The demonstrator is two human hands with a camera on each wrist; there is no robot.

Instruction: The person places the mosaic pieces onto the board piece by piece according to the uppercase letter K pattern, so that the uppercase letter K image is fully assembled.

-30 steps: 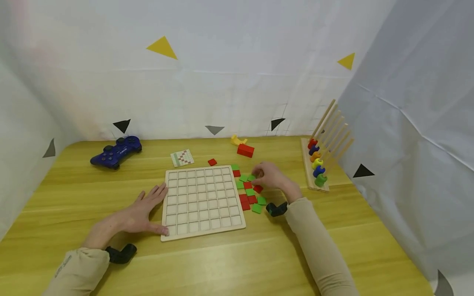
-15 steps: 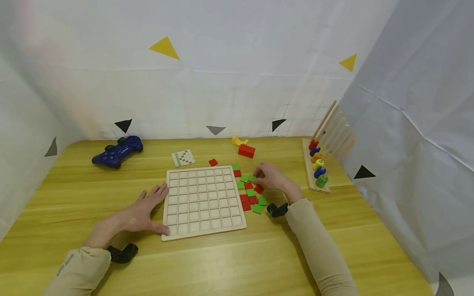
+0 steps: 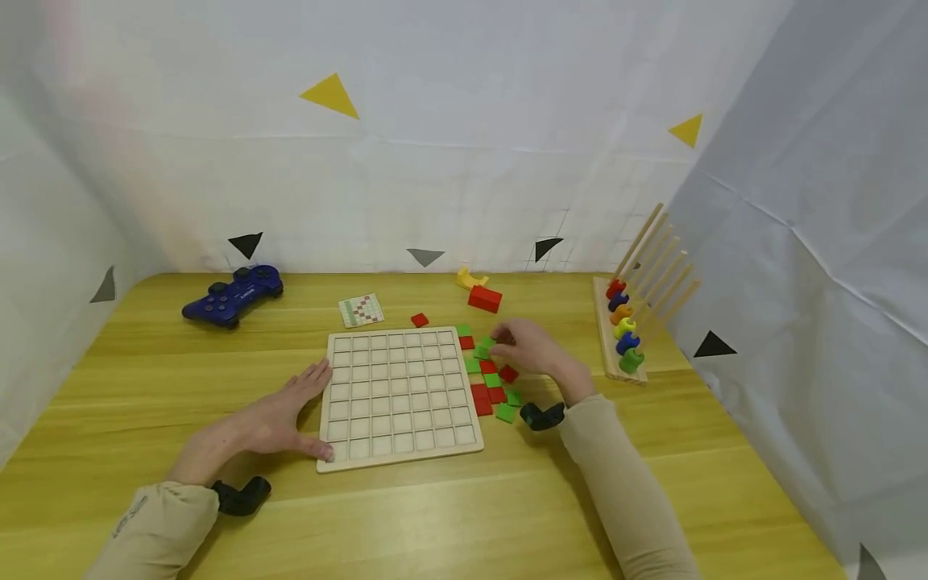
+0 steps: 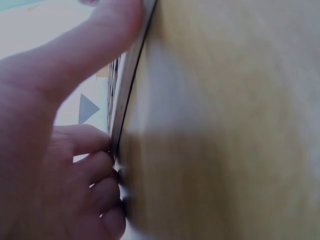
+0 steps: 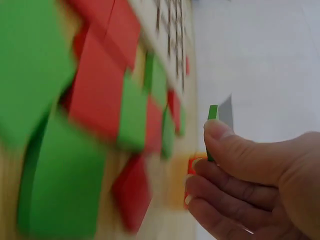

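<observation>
A wooden grid board (image 3: 399, 461) with rows of square recesses lies flat on the table. My left hand (image 3: 271, 419) rests at its left edge, thumb on the near corner and fingers spread along the side; in the left wrist view the thumb (image 4: 102, 42) presses the board's edge. Over the loose red and green tiles beside the board is my right hand (image 3: 532, 348). Its thumb and fingers pinch a green tile (image 5: 213, 112), seen edge-on in the right wrist view. Below lie other tiles, among them a red tile (image 3: 509, 374) and a green tile (image 3: 506, 413).
Behind the board are a pattern card (image 3: 361, 310), a lone red tile (image 3: 420, 320), a red block (image 3: 485, 299) and a yellow curved piece (image 3: 471, 279). A blue game controller (image 3: 234, 296) lies back left. At right stands a peg rack (image 3: 605, 330) with coloured pieces.
The right hand has shifted slightly left with the green tile, which now sits over its neighbouring green tile in the head view. The left hand stays at the board's edge.
</observation>
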